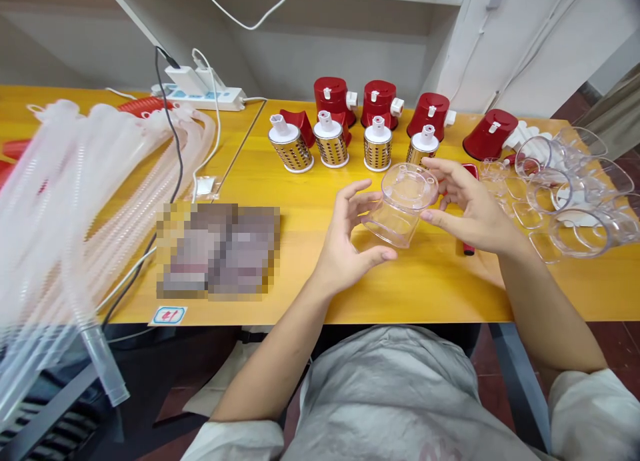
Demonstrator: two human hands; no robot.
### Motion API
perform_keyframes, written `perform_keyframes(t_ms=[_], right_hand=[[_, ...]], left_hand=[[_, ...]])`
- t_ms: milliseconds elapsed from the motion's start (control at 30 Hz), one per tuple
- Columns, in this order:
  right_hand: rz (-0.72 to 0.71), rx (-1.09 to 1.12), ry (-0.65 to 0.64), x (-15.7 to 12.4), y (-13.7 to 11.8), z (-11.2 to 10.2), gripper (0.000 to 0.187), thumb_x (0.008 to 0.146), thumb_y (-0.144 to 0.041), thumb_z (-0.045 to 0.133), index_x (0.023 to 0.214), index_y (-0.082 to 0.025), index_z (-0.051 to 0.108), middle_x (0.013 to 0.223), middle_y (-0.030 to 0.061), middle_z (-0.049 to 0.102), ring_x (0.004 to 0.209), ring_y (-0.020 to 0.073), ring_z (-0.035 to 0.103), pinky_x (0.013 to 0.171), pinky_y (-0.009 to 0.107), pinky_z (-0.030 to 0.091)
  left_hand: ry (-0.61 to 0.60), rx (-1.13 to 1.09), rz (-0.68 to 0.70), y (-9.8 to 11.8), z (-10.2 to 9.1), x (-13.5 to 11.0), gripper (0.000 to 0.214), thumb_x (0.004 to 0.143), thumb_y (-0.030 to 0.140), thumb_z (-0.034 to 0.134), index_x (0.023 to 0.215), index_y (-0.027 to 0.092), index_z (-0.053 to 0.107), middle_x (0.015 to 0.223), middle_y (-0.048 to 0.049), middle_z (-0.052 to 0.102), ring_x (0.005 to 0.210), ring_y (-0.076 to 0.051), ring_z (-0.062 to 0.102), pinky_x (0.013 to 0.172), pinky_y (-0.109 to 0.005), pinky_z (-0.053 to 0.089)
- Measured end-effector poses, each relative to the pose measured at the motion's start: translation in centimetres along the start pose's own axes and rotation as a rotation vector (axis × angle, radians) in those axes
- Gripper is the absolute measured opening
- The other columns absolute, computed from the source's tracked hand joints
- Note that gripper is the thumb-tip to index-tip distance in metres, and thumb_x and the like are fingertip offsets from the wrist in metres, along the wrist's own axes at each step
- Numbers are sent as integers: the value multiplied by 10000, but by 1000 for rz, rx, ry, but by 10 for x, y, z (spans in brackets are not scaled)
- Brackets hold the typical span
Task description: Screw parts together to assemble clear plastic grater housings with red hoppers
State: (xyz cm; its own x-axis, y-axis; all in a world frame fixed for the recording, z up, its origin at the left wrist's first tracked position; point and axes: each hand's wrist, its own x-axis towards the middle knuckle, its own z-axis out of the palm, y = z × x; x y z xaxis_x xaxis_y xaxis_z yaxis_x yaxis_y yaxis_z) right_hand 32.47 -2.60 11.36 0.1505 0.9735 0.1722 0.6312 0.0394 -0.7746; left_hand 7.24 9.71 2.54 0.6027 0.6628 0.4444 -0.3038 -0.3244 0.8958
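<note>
Between my two hands, above the table, is a clear plastic food pusher [395,224] with a rounded flange on top and a hollow body below. My left hand [343,241] curves around its left side; the fingers reach behind it and the thumb is stretched out below. With thumb and fingertips, my right hand [465,207] grips the right edge of the flange. Just behind stand several metal grater drums [377,147] with white tops. A red part with a dark red end [469,249] lies partly hidden under my right hand.
Several red grater bodies [332,99] line the back of the yellow table [300,267]. Clear plastic hoppers [580,231] are piled at the right. Clear hoses [75,201] cover the left, near a power strip [220,99] and loose cables. A blurred-out object [220,251] lies left of centre.
</note>
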Motion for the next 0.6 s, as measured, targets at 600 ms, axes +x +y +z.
perform_keyframes(t_ms=[600], right_hand=[[22, -86, -48, -8, 1, -2, 1385, 725, -1034, 805, 1744, -129, 560, 1369, 126, 665, 998, -113, 570, 825, -16, 485]], left_hand=[[94, 50, 14, 5, 4, 1, 608, 1087, 625, 813, 1607, 375, 620, 1631, -101, 670, 1433, -252, 701, 1125, -396, 644]])
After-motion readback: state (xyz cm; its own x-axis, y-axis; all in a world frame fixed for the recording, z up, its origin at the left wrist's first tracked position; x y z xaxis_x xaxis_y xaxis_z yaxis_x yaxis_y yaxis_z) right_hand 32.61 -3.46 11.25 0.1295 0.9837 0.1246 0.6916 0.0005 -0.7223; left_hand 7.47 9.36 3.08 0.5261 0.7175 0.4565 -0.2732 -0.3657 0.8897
